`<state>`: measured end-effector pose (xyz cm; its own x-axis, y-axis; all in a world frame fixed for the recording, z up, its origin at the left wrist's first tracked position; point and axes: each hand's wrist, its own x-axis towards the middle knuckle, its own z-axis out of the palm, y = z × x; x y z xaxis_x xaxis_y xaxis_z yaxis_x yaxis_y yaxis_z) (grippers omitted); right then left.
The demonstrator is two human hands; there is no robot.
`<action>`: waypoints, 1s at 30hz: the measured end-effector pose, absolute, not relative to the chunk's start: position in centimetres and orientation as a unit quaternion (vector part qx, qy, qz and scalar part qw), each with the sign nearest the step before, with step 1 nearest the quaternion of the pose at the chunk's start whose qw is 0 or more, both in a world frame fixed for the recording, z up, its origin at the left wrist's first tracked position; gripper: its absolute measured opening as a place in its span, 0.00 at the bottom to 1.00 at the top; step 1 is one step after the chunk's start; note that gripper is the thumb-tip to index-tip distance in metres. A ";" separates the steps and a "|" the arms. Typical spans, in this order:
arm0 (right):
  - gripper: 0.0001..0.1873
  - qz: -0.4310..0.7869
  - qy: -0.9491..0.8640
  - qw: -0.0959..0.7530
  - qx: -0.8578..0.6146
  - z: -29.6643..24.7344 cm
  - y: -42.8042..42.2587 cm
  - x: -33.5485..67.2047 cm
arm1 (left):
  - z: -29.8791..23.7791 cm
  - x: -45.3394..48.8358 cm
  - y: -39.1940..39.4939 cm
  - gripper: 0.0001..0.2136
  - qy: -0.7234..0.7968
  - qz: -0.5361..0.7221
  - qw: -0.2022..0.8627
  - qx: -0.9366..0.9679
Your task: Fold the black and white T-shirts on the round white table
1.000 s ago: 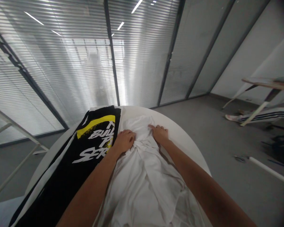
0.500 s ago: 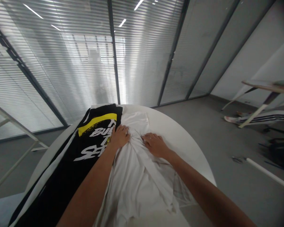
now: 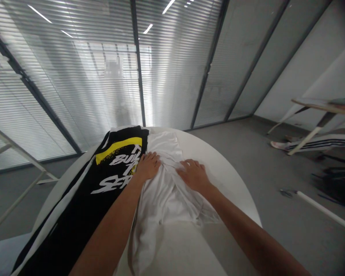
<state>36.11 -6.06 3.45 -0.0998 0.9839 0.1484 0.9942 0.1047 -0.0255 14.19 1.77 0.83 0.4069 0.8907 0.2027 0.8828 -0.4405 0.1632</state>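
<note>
On the round white table (image 3: 227,168) lies a crumpled white garment (image 3: 166,199), with creases running between my hands. My left hand (image 3: 148,167) rests on its left side, beside the black garment's edge, with fingers stretched forward over the cloth. On the right side of the white fabric, my right hand (image 3: 193,174) lies palm down, fingers out and slightly apart. The black garment (image 3: 83,214), with a yellow arc and white lettering, stretches along the left; my left forearm covers part of it.
Glass partitions with blinds (image 3: 172,69) stand behind the table. A white metal frame (image 3: 17,149) is at left. To the right are a wooden-topped table (image 3: 319,105), a striped-trouser leg (image 3: 324,142) and a white pole (image 3: 324,209) over the grey floor.
The white garment's near edge has moved away from me, baring tabletop at the front. Bunching between my hands has loosened, and my right hand has shifted slightly right.
</note>
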 end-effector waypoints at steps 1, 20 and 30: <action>0.31 -0.035 -0.740 0.061 -0.669 3.2 -7.1 35.6 | 0.7 14.2 1.8 0.23 0.534 0.126 0.015 0.836; 0.33 -0.036 -0.675 0.076 -0.733 2.8 -7.6 38.2 | 3.1 13.7 -13.0 0.20 0.453 0.108 0.056 0.883; 0.19 -0.011 -0.668 0.021 -0.744 4.6 -8.9 39.0 | 2.7 12.5 -13.8 0.22 0.447 0.121 0.088 0.882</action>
